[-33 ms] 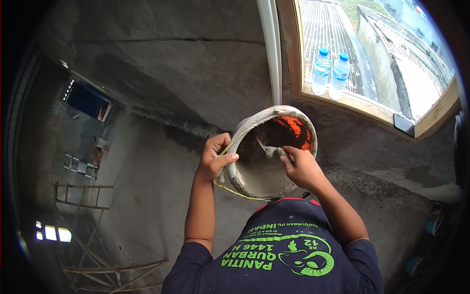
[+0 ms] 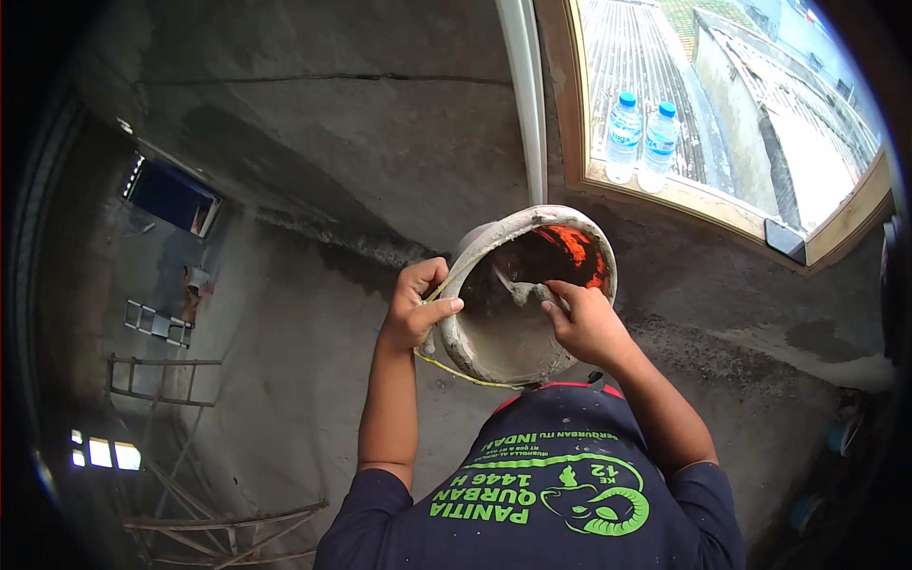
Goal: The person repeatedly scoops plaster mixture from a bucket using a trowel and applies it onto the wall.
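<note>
A bucket (image 2: 458,332) crusted with grey cement is tilted with its mouth toward me, and bare orange shows inside its far right wall. My left hand (image 2: 419,304) is closed on the left side of its rim, thumb over the edge. A yellow cord (image 2: 465,377) passes by that hand and hangs below the rim. Inside the mouth, my right hand (image 2: 584,323) grips the handle end of a cement-coated trowel (image 2: 522,292). The trowel's blade is mostly lost in the bucket's dark interior. Wet grey cement coats the lower inner wall.
Two water bottles (image 2: 639,142) with blue caps and a phone (image 2: 785,240) rest on the wooden window frame (image 2: 698,201) at upper right. A white pipe (image 2: 525,85) runs up the grey wall. Left are a ladder (image 2: 157,323) and wooden scaffolding (image 2: 223,522); blue-rimmed containers (image 2: 841,437) stand right.
</note>
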The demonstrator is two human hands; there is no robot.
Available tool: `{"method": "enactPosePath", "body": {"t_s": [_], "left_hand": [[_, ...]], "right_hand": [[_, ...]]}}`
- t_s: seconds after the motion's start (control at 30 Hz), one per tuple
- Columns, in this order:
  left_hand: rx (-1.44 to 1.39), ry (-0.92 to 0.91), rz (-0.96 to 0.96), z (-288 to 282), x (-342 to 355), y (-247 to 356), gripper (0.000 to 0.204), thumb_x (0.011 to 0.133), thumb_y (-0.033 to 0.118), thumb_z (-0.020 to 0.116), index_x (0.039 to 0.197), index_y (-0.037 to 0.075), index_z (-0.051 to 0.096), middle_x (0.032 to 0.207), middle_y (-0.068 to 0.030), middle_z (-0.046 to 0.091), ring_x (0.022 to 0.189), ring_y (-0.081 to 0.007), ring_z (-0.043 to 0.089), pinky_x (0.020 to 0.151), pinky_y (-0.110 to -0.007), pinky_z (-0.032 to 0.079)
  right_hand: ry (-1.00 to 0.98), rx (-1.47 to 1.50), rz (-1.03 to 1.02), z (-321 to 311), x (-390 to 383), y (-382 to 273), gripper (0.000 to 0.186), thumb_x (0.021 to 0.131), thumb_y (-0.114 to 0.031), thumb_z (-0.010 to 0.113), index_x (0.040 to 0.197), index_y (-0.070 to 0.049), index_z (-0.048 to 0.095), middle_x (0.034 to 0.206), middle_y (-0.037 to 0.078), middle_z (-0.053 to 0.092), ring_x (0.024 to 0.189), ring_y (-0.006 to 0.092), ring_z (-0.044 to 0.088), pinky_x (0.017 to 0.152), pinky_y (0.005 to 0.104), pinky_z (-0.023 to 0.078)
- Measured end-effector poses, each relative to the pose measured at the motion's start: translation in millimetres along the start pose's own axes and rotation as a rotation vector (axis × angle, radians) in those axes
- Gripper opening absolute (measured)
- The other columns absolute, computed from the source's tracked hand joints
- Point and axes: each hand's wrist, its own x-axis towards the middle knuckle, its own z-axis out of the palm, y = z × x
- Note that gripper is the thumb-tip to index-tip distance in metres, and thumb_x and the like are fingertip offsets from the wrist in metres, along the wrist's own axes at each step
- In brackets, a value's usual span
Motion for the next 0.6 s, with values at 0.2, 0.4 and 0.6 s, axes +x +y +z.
{"method": "enactPosePath", "body": {"t_s": [0.2,0.4,0.6], "left_hand": [[0.008,0.02,0.056,6,18,2,0.029,0.073,0.013,0.072,0.072,0.012,0.042,0.069,0.0068,0.041,0.065,-0.0041,0.036,0.058,-0.025,0.028],[0.021,0.049,0.061,6,23,2,0.029,0.074,0.011,0.072,0.072,0.012,0.043,0.069,0.0062,0.043,0.065,-0.0033,0.037,0.058,-0.024,0.028],[0.068,0.023,0.1,19,29,11,0.029,0.075,0.01,0.071,0.072,0.011,0.042,0.069,0.0062,0.043,0.065,-0.0032,0.037,0.058,-0.024,0.028]], "right_hand": [[-0.261,-0.189,-0.137,-12,17,7,0.019,0.091,-0.016,0.063,0.102,-0.002,0.07,0.083,0.025,0.07,0.084,0.045,0.07,0.079,0.0543,0.056],[-0.387,-0.382,-0.088,-48,23,24,0.018,0.087,-0.017,0.063,0.096,-0.006,0.073,0.083,0.023,0.072,0.083,0.0411,0.071,0.079,0.0518,0.058],[-0.528,-0.4,-0.074,-48,39,19,0.023,0.087,-0.017,0.062,0.099,-0.004,0.076,0.086,0.025,0.072,0.086,0.0414,0.071,0.083,0.0505,0.057]]}}
